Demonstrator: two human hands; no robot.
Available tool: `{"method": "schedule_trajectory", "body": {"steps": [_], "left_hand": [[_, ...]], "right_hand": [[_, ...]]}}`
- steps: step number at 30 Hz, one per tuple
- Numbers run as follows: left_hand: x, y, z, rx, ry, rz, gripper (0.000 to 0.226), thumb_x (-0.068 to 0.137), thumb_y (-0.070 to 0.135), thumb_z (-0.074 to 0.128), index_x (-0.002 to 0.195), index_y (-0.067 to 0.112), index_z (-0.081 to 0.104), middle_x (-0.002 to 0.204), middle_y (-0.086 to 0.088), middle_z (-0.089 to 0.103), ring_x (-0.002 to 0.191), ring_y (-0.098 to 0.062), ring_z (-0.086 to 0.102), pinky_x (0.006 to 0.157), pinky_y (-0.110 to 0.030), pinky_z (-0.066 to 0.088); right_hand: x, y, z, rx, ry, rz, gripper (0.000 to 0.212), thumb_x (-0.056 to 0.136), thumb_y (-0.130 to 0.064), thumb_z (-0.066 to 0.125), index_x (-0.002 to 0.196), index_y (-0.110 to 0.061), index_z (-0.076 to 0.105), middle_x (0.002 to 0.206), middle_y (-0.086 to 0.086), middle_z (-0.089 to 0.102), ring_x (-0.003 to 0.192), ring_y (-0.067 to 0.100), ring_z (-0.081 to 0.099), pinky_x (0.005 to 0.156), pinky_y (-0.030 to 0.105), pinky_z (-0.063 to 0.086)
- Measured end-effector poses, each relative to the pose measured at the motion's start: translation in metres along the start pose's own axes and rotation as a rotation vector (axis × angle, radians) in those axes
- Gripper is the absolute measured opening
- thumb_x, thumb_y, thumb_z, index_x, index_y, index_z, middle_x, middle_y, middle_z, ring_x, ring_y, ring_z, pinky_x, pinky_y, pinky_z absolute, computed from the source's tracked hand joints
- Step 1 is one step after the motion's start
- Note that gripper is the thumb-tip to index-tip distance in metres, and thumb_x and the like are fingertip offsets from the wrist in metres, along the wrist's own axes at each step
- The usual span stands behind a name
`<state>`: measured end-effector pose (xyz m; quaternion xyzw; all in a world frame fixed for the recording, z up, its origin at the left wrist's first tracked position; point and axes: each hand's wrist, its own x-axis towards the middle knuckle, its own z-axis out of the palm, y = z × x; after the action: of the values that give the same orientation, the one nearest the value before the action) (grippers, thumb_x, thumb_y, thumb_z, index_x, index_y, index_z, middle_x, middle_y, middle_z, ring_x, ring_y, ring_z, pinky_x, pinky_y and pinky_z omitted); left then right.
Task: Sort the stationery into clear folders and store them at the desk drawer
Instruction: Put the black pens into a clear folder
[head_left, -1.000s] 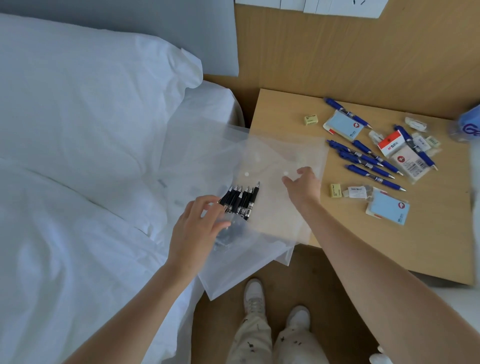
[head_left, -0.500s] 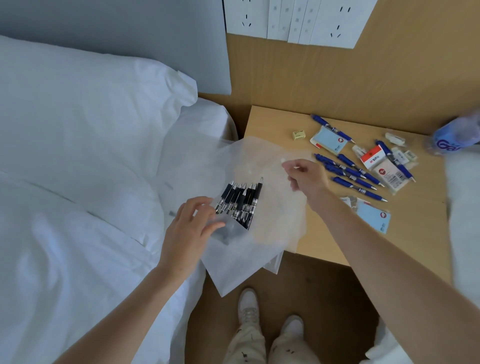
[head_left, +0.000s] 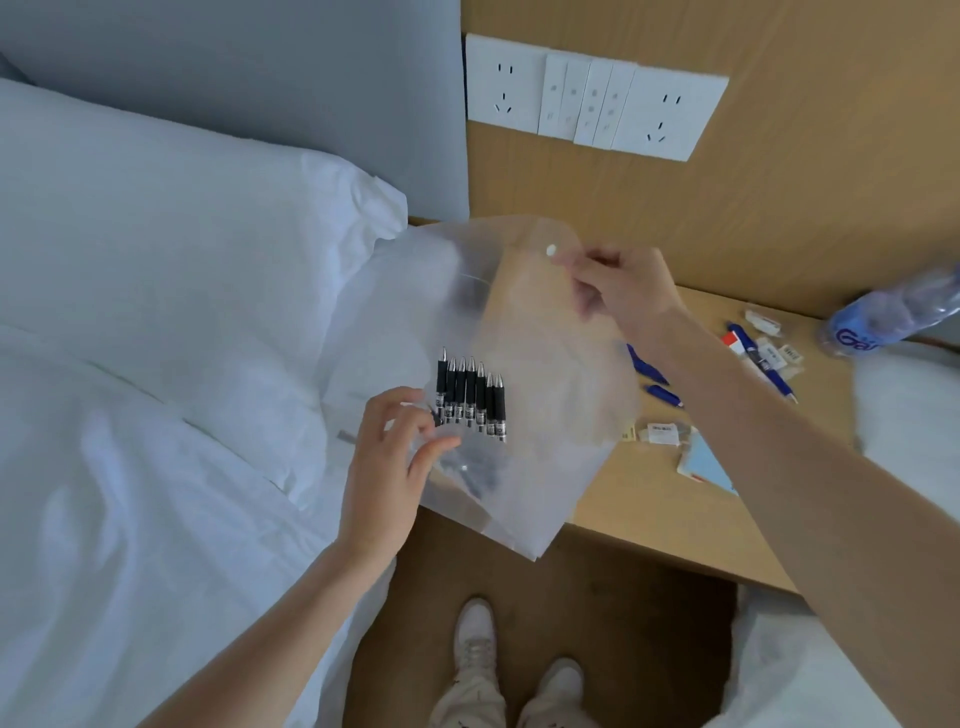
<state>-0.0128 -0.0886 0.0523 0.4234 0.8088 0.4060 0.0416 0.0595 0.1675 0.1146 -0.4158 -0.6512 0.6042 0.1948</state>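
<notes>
**Mid-air: clear folder with black pens, flap raised**

Centrally, a clear folder (head_left: 540, 415) was held up over the gap between bed and table, its lower corner hanging past the table's front edge. Its flap, with a white snap button (head_left: 551, 250), was lifted upward. Inside it a row of black pens (head_left: 470, 397) lay side by side, tips pointing up and away from the person.

Left hand (head_left: 387, 478) gripped the folder's lower left part, fingers curled over the plastic just beside the pens' lower ends, thumb underneath or behind; exact pinch point blurred by the plastic. Right hand (head_left: 621, 293) pinched the raised flap near the snap button, fingers closed on the plastic edge.

Behind the folder, on the wooden table (head_left: 649, 525): blue pens (head_left: 654, 374) partly hidden by the right forearm, a light blue sticky-note pad (head_left: 706, 465), small wrapped erasers (head_left: 662, 432), and further small packets (head_left: 769, 353) toward the back right. A plastic water bottle (head_left: 888, 312) with a blue label lay at the table's far right.

White bed (head_left: 156, 364) with a pillow filled the left. Wall sockets (head_left: 592, 104) sat on the wooden panel above. White shoes (head_left: 472, 634) stood on brown floor below.
</notes>
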Motion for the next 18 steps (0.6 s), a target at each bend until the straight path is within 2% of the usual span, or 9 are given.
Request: {"method": "schedule_trajectory", "body": {"steps": [6, 12, 15, 18], "left_hand": [[-0.006, -0.005, 0.003, -0.001, -0.002, -0.014, 0.021, 0.082, 0.027, 0.062, 0.078, 0.007, 0.056, 0.117, 0.0, 0.046, 0.088, -0.006, 0.051, 0.072, -0.013, 0.039], [-0.004, -0.006, 0.003, -0.003, -0.002, 0.01, 0.015, 0.08, 0.024, 0.065, 0.079, 0.012, 0.055, 0.116, -0.008, 0.05, 0.089, -0.009, 0.053, 0.071, -0.012, 0.041], [0.007, -0.005, 0.007, 0.001, -0.022, 0.022, 0.022, 0.081, 0.022, 0.068, 0.082, 0.026, 0.047, 0.115, -0.002, 0.049, 0.097, -0.016, 0.056, 0.068, -0.022, 0.046], [0.023, -0.004, 0.015, 0.034, -0.064, 0.052, 0.022, 0.082, 0.023, 0.069, 0.083, 0.024, 0.047, 0.113, -0.002, 0.051, 0.099, -0.024, 0.059, 0.062, -0.035, 0.054]], "right_hand": [[-0.007, 0.008, -0.004, -0.012, 0.012, 0.014, 0.026, 0.09, -0.015, 0.062, 0.098, 0.009, 0.065, 0.058, 0.007, 0.051, 0.045, 0.012, 0.046, 0.062, 0.028, 0.042], [-0.006, 0.023, -0.004, -0.045, 0.033, 0.044, 0.017, 0.091, -0.018, 0.062, 0.088, -0.002, 0.068, 0.053, 0.0, 0.053, 0.045, 0.011, 0.048, 0.057, 0.026, 0.043], [-0.005, 0.033, -0.007, -0.025, 0.064, 0.098, 0.016, 0.091, -0.021, 0.062, 0.095, -0.006, 0.068, 0.063, 0.001, 0.057, 0.05, 0.01, 0.057, 0.055, 0.025, 0.051], [-0.002, 0.046, -0.013, 0.016, 0.09, 0.162, 0.014, 0.092, -0.018, 0.06, 0.1, -0.007, 0.065, 0.08, 0.004, 0.065, 0.068, 0.015, 0.067, 0.066, 0.027, 0.058]]}}
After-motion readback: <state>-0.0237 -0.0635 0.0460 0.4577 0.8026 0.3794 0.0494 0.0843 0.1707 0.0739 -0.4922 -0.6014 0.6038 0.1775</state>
